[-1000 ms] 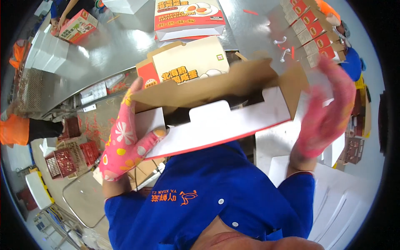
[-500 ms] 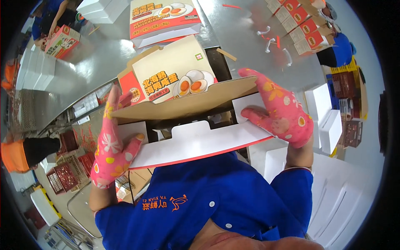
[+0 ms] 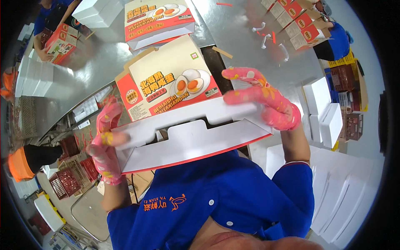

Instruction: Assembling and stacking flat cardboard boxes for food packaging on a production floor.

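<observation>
Between my hands is a printed cardboard box (image 3: 166, 83), cream and red with pictures of cut eggs, its open side facing me. A white flap with a tab (image 3: 191, 143) spans the near side. Behind it, a second white flap (image 3: 175, 121) with a cut-out leans inward, and a dark gap shows between the two. My left hand (image 3: 107, 143), in a pink flowered glove, grips the left end, its fingers bent and slightly blurred. In a matching glove, my right hand (image 3: 266, 102) holds the right end, fingers extended over the far flap.
Another printed box (image 3: 160, 21) lies beyond on the metal table (image 3: 246, 39). White foam boxes (image 3: 98, 12) stand at far left, others (image 3: 323, 110) at right. Co-workers handle boxes at both sides. Plastic handles (image 3: 266, 41) and red strips are scattered on the tabletop.
The box's far flap, raised with its brown face showing, has folded down and inward, so its white face shows. My right fingers have come over it; my left fingers have bent.
</observation>
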`<state>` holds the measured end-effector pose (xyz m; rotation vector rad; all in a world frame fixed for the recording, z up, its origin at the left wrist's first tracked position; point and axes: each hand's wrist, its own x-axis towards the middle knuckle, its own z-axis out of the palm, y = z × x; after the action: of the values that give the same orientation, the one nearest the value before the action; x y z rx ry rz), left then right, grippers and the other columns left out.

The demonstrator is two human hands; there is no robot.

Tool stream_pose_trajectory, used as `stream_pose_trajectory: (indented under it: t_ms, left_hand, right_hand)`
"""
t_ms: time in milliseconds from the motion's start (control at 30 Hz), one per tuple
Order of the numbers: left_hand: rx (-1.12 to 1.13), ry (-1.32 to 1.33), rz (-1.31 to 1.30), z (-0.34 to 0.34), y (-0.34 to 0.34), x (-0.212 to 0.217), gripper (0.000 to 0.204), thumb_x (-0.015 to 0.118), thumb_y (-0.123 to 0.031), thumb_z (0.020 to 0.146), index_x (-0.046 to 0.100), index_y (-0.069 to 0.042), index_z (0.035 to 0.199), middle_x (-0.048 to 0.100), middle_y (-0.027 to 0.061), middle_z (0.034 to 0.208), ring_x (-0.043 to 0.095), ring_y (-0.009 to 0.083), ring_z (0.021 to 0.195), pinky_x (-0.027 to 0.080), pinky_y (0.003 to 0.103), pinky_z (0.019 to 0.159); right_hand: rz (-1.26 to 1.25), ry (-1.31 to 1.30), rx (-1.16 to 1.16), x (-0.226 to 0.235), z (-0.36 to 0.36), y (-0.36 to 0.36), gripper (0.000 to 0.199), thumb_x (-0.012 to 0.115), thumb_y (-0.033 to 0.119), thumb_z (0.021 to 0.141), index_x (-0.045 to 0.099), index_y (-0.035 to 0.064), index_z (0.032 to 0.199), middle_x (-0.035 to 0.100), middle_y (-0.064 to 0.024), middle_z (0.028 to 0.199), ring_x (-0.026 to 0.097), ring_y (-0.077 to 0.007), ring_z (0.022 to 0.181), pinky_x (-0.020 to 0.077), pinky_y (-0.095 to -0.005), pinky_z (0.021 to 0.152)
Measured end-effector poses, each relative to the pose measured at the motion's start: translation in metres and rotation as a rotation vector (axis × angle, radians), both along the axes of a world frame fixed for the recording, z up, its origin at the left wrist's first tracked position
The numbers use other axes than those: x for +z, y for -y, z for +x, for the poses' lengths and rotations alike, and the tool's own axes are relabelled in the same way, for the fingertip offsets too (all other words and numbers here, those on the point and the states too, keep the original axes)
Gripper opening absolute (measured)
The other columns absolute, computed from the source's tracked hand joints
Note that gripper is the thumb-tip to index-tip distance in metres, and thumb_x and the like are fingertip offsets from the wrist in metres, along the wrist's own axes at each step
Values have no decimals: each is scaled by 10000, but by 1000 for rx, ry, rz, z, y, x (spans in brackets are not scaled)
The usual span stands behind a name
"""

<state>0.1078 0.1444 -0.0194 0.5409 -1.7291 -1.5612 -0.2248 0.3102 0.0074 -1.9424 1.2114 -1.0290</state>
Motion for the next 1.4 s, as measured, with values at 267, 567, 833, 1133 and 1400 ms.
stream_pose_trajectory:
  t_ms: [267, 567, 833, 1133, 1400]
  left_hand:
    - [-322, 725, -489, -20, -4, 58, 588, 753, -297, 669, 510, -90, 1163, 515, 166, 1188, 463, 359, 1125, 389, 412, 924]
    - [-166, 385, -153, -25, 23, 35, 634, 628, -224, 833, 311, -50, 1354, 510, 92, 1191, 510, 239, 1081, 432, 344, 881]
    - [-221, 600, 708, 26, 36, 52, 629, 576, -194, 852, 260, -55, 1378, 441, 107, 1261, 481, 200, 1105, 416, 294, 906]
    - [271, 44, -311, -107, 196, -22, 483, 559, -56, 869, 330, -25, 1294, 487, 124, 1147, 512, 160, 992, 427, 245, 856]
    - [640, 656, -337, -171, 203, -175, 710, 520, -309, 898, 166, 85, 1372, 217, 264, 1420, 235, 339, 1323, 199, 424, 1080]
  right_hand:
    - [319, -351, -157, 35, 28, -3, 523, 650, 209, 779, 462, 85, 1252, 461, -147, 1263, 420, -309, 1161, 357, -398, 952]
    - [339, -293, -424, 39, 25, 0, 535, 597, 192, 813, 397, 53, 1290, 476, -153, 1237, 444, -343, 1146, 382, -363, 929]
    - [670, 341, -511, 60, 23, -3, 776, 654, 215, 767, 238, 8, 1389, 484, -128, 1241, 435, -197, 1161, 311, -332, 991]
    - [-124, -42, -731, -17, -55, 171, 665, 488, 302, 860, 180, 101, 1413, 362, -212, 1364, 414, -330, 1227, 330, -377, 1020]
    - [96, -62, -893, -165, -138, 224, 531, 505, 313, 852, 388, 114, 1330, 428, -170, 1323, 422, -318, 1208, 352, -383, 997]
